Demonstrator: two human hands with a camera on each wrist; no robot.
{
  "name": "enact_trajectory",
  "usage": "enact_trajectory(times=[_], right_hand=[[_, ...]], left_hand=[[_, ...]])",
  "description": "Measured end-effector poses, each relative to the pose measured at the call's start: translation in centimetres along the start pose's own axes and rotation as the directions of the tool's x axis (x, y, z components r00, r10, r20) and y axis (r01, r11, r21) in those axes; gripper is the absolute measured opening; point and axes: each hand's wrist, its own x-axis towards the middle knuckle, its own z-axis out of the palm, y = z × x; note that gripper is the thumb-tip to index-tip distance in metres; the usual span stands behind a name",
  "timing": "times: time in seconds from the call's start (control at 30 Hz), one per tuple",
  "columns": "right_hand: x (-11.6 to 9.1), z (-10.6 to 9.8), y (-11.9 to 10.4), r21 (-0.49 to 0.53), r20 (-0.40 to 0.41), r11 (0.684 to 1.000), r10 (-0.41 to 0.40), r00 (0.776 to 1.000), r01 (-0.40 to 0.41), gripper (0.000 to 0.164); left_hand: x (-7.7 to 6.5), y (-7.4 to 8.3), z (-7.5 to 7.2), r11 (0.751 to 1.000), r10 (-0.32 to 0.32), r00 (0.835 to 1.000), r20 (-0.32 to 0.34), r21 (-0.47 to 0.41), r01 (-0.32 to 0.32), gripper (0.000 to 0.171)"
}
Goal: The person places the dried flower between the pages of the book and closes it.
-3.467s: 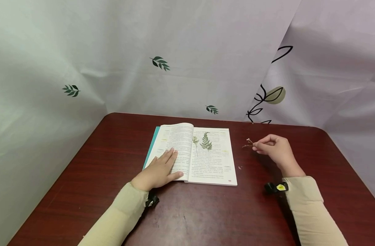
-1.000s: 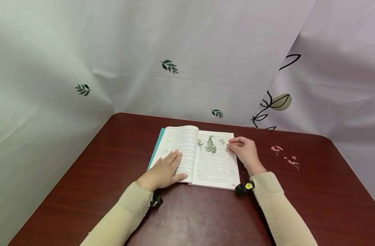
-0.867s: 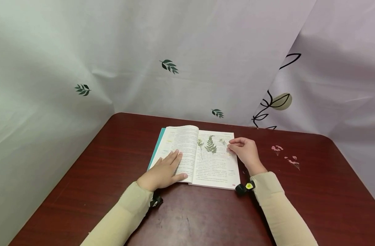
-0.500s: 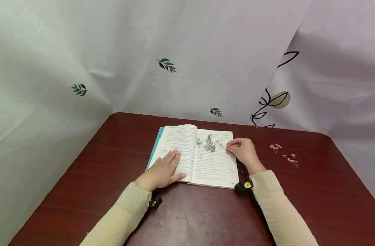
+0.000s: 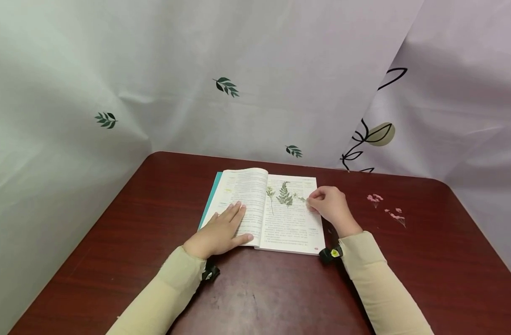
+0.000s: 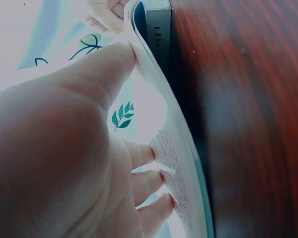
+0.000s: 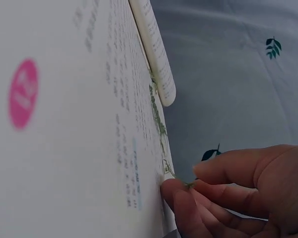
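Note:
An open book [image 5: 286, 237] with a teal cover edge lies on the table. My left hand [image 5: 218, 234] rests on its left page with fingers spread; in the left wrist view the fingertips press the printed paper. On the right page lie a pressed fern leaf [image 5: 284, 195] and, nearer the fold, a thin-stemmed pressed flower [image 5: 270, 192]. At that page's outer edge my right hand [image 5: 332, 208] pinches a small dried flower sprig [image 5: 297, 197] between thumb and fingers, its head pointing at the fern. The right wrist view shows the sprig's green stem [image 7: 188, 185] at the fingertips.
Two pink dried flower sprigs, one farther back [image 5: 374, 199] and one nearer [image 5: 397, 217], lie on the dark red table [image 5: 255, 298] right of the book. A pale curtain [image 5: 167, 93] with leaf prints hangs behind the table.
From right of the book, my right hand has carried the sprig left over the right page, then slid it slightly closer to the fern. The pink sprigs have come into view. My left hand stays put.

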Motion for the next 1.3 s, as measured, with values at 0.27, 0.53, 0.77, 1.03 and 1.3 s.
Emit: enact_trajectory(times=[0.27,0.53,0.77,1.03,1.3], right_hand=[[-0.6,-0.6,-1.2,-0.084,0.064,0.995,-0.055,0.996,0.061,0.016],[-0.8,-1.1,-1.6,-0.159,0.124,0.981,-0.091,0.988,0.110,0.016],[-0.5,-2.0,-1.2,-0.170,0.100,0.974,-0.137,0.986,0.152,0.016],[-0.4,-3.8,-0.1,-0.178,0.043,0.979,-0.094,0.995,0.100,0.020],[-0.3,-5.9,2.1,-0.200,-0.039,0.977,-0.089,0.995,0.080,0.020]], left_hand=[[0.2,0.1,-0.2,1.000,0.004,1.000,0.000,0.002,-0.004,0.083],[0.2,0.0,-0.3,1.000,0.013,1.000,-0.007,0.012,-0.013,0.082],[0.1,0.0,-0.3,1.000,0.015,1.000,-0.010,0.010,-0.015,0.083],[0.0,0.0,-0.4,1.000,0.012,1.000,-0.011,-0.001,-0.012,0.083],[-0.1,0.0,-0.1,1.000,-0.001,1.000,0.008,-0.004,0.001,0.084]])
